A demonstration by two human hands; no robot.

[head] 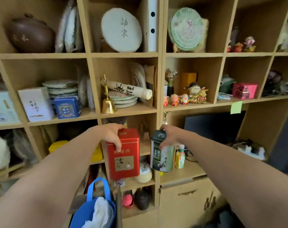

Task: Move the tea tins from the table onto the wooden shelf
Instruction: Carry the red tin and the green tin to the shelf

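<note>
fingers of my left hand [111, 134] curled over the top of the red tea tin [123, 155], right hand [169, 137] gripping the green tea tin [162, 153] by its lid — both tins upright, held in the air before the wooden shelf [159, 89], brass bell [108, 104] in the cubby above

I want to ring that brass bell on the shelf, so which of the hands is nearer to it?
Left. The left hand, gripping the red tin, is just below the brass bell and slightly to its right. The right hand, holding the green tin, is farther right, past the shelf divider.
</note>
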